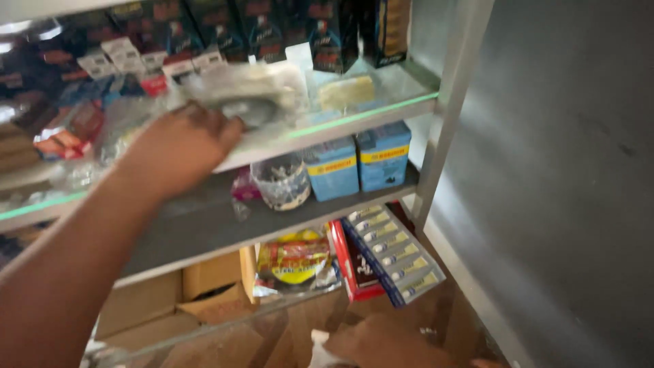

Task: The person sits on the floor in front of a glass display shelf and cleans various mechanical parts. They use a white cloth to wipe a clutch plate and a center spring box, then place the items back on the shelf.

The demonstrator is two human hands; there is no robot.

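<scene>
Over on the left, the left hand (178,146) is reaching up to the glass shelf (368,112), fingers (221,129) pinched around the near edge of a clear plastic packet (248,92) with some dark round part inside. It's motion-blurred, so I can't say exactly what the part is. The packet sits on that upper glass shelf in front of a row of dark boxes (272,31), long side running roughly along the shelf edge, left to right, lying about flat.

My guess is it's light, floppy and kind of slippery, with the weight all in the round bit, so grabbing closer to that lump would stop it sagging. An edge pinch probably works, though.

One shelf down in the middle there's a small clear cup (281,182), then two blue boxes (357,163) side by side. Below those is a yellow-and-red bag (294,260), a red box (353,266) and a tray of small tubes (395,249) leaning together.

Bottom right, the right hand (381,344) is low near something white; can't tell if it's gripping it or not.
</scene>
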